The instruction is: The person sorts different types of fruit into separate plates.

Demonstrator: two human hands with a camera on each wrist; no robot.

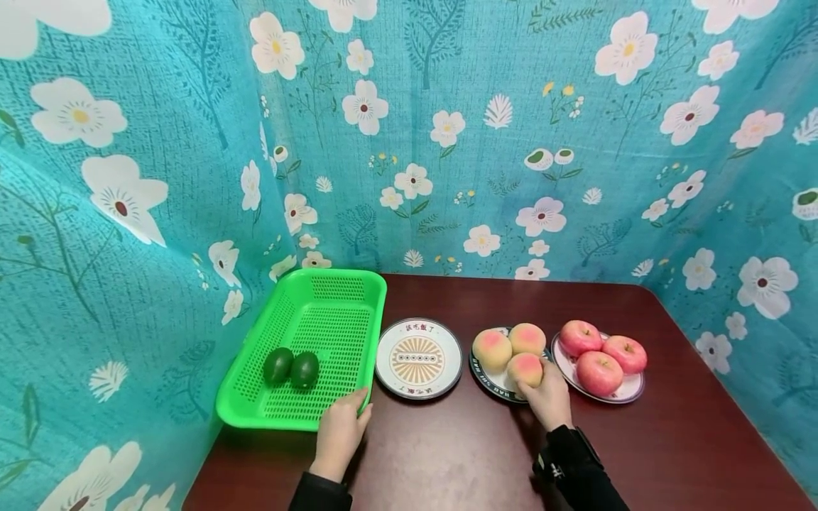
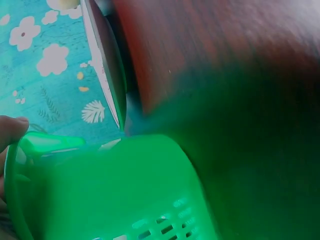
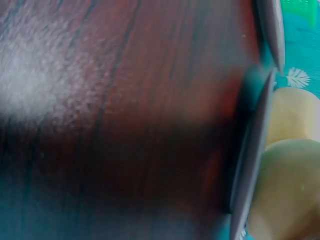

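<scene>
My left hand point(image 1: 339, 433) grips the front right corner of a green plastic basket point(image 1: 377, 333); in the left wrist view the thumb point(image 2: 15, 129) lies over the rim. Two dark green avocado-like fruits point(image 1: 291, 368) lie side by side inside the basket. With thumb and fingers, my right hand point(image 1: 548, 397) holds the front peach point(image 1: 525, 370) of three on a dark-rimmed plate point(image 1: 481, 376). The other two peaches point(image 1: 492, 348) sit just behind it. From the right wrist camera, peaches point(image 3: 287, 187) show beyond the plate's edge; the hand itself is out of that view.
An unloaded white plate point(image 1: 418, 358) with a sunburst print stands between basket and peaches. To the right, three red apples point(image 1: 599, 372) rest on another plate point(image 1: 623, 394). A dark red-brown table point(image 1: 447, 447) carries everything, with a blue flowered cloth point(image 1: 409, 142) behind and beside it.
</scene>
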